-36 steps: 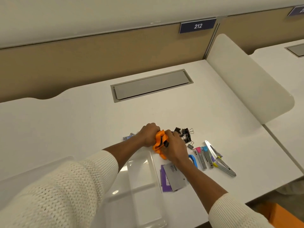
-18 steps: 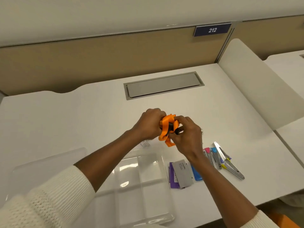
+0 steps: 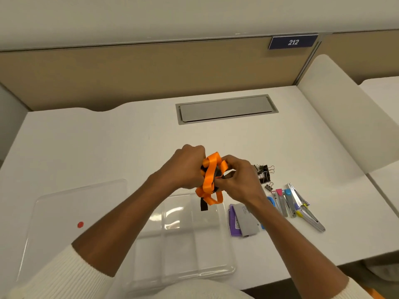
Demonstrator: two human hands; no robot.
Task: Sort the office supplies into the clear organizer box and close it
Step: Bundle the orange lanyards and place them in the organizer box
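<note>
Bundling step: your left hand (image 3: 185, 167) and right hand (image 3: 237, 180), both clenched, grip the orange lanyard (image 3: 210, 178); next, lower it at 6 o'clock into the organizer box (image 3: 228, 270).

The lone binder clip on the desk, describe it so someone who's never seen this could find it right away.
Start at the white desk and go to the supplies right of the right hand. Beyond the row of coloured staple strips sits a pile of black binder clips. The lone clip lies between pile and strips, small and apart from the heap.
</note>
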